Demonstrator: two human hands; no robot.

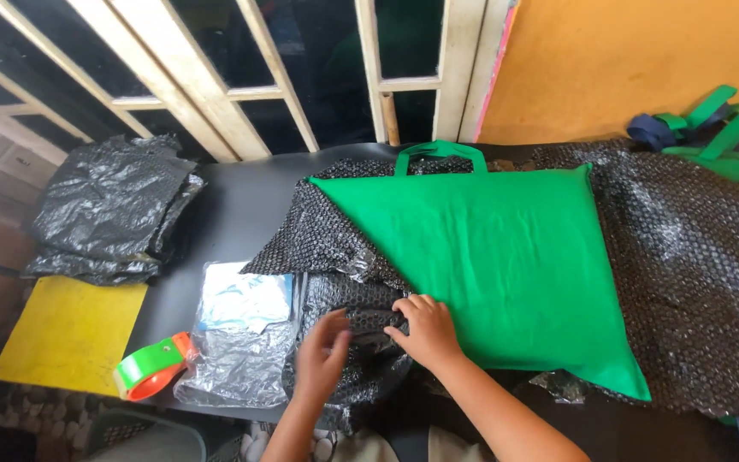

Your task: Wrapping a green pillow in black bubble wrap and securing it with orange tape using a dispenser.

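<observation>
The black bubble wrap [361, 329] lies bunched at the near edge of the dark counter [233, 214], partly under the left corner of a flat green fabric bag [498, 257] with a loop handle pointing toward the far edge. The left hand [322, 355] rests on the bunched wrap with fingers curled loosely against it; motion blur leaves it unclear whether it pinches a fold. The right hand [425, 329] lies palm down, fingers flexed, pressing the wrap where it meets the bag's near left corner, not closed around anything. The wrap is judged light, soft and springy: it probably creases easily but tends to unfold when released, and its film surface looks slick. Hold it by a gathered fold or along a free edge, with flat palm pressure to keep it seated; sharp fingertip pressure may burst cells. The bag appears limp and light; its corners and handle are the firm grasp points. More black bubble wrap [694, 274] spreads under the bag toward the right edge. Just left of the hands lies a clear plastic packet [241, 334], and beside it, at the near left corner, a green and orange tape dispenser [154, 368]. A yellow board [70, 329] and black plastic bags [113, 210] sit beyond the left edge.
</observation>
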